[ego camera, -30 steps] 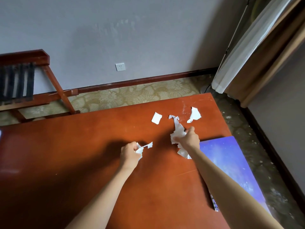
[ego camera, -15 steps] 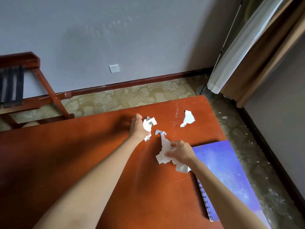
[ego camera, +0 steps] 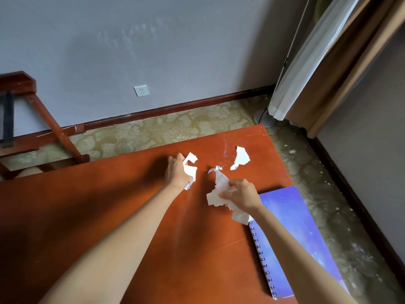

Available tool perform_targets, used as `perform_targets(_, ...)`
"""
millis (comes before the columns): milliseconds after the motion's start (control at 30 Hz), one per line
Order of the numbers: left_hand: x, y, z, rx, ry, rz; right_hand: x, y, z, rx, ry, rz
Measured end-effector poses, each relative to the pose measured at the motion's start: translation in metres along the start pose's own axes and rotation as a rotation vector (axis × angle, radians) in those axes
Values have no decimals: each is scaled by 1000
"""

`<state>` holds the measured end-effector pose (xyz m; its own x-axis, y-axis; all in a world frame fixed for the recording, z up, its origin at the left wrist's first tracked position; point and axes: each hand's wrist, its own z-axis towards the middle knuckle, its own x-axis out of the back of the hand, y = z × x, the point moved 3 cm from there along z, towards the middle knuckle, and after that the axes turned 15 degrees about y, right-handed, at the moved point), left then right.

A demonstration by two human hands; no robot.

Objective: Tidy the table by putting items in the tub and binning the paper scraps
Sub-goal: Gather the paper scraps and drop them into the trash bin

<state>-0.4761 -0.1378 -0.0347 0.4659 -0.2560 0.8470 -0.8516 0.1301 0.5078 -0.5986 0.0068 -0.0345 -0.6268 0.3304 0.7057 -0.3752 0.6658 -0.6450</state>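
Observation:
My left hand (ego camera: 176, 171) grips a small bunch of white paper scraps (ego camera: 190, 168) near the far edge of the red-brown table (ego camera: 109, 216). My right hand (ego camera: 242, 195) holds a larger bunch of torn white scraps (ego camera: 218, 189) just above the table top. One loose white scrap (ego camera: 240, 157) lies by the table's far right corner, beyond both hands. A blue spiral notebook (ego camera: 293, 233) lies at the table's right edge, partly under my right forearm. No tub or bin shows in view.
A wooden chair (ego camera: 32, 119) stands on the patterned carpet to the far left. Curtains (ego camera: 317, 62) and a lamp stand base (ego camera: 264, 119) fill the far right corner. A wall socket (ego camera: 141, 90) sits low on the grey wall.
My left hand has reached forward and picked up the square scrap into its bunch. My right hand has drawn back toward the notebook with its scraps.

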Motion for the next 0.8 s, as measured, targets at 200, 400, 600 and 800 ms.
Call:
perform_targets(200,11,3,-6,57,2,-115,11,8,15,-113,44,150)
perform_targets(400,3,36,-5,42,-110,-226,26,33,37,-309,60,229)
perform_targets(600,-30,94,7,-140,-197,-79,43,66,47,-420,129,209)
perform_targets(800,-63,127,11,-333,-388,125,40,66,58,-370,78,135)
